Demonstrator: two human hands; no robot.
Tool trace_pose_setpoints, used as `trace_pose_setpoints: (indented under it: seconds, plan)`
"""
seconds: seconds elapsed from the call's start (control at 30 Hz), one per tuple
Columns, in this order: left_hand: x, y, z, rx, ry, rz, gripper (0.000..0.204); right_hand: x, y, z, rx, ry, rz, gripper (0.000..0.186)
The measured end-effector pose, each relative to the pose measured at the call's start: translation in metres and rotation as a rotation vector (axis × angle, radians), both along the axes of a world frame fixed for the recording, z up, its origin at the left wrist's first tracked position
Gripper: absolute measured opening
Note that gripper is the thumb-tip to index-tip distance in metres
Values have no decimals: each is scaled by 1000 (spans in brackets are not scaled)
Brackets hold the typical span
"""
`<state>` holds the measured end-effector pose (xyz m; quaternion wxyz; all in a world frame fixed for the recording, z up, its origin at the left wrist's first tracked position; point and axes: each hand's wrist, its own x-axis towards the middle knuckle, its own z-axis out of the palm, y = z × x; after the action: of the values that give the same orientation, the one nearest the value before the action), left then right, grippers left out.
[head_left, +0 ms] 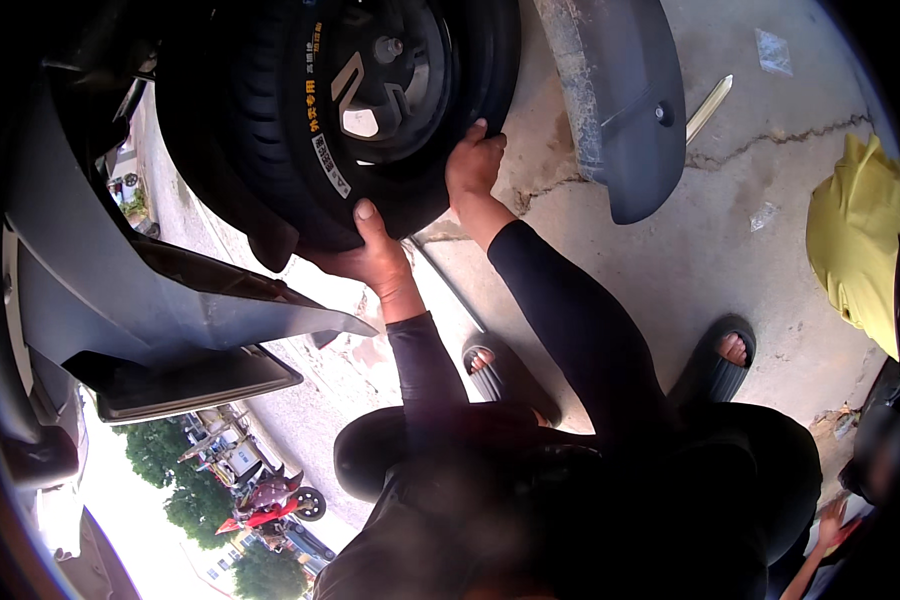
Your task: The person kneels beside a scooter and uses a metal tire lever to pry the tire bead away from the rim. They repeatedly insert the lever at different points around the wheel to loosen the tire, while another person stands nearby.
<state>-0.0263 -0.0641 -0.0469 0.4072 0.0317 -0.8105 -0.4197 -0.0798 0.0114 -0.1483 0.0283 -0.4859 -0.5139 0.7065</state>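
Left grip [368, 258] and right grip [475, 170] around the edge of a black, grooved, orange-lettered tire [288, 135].

Above the left hand [370, 258], the tire [270, 110] is black, lettered in orange; right of the right hand [474, 168], a panel [635, 110] is grey.

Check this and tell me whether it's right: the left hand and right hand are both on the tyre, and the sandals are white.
Not white: the head view shows dark sandals. The left hand and right hand are both on the tyre.
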Motion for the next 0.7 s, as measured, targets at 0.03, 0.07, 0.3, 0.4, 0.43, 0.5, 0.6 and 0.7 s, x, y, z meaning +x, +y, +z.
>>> trace_pose_setpoints:
  seconds: [0.03, 0.07, 0.3, 0.4, 0.43, 0.5, 0.6, 0.7]
  plan:
    - [0, 1, 1, 31, -33, -12, 96, 6, 4, -6, -20, 65, -10, 53]
    - [0, 3, 2, 53, -65, -27, 96, 13, 8, -7, -49, 132, -23, 53]
    - [2, -2, 24, 85, -36, -87, 111, 207, -45, -24, 710, 223, 1379, 24]
    - [-1, 9, 11, 137, -84, -87, 119, 212, -54, -68, 920, 303, 1397, 17]
    - [0, 4, 10, 90, -124, -56, 120, 214, -61, -67, 951, 284, 1451, 13]
    - [0, 6, 9, 138, -99, -109, 120, 218, -74, -66, 1047, 350, 1568, 14]
    - [2, 3, 17, 119, -70, -134, 120, 234, -100, -58, 1139, 349, 1600, 17]
    - [2, 9, 9, 125, -89, -157, 117, 230, -86, -65, 948, 177, 1459, 22]
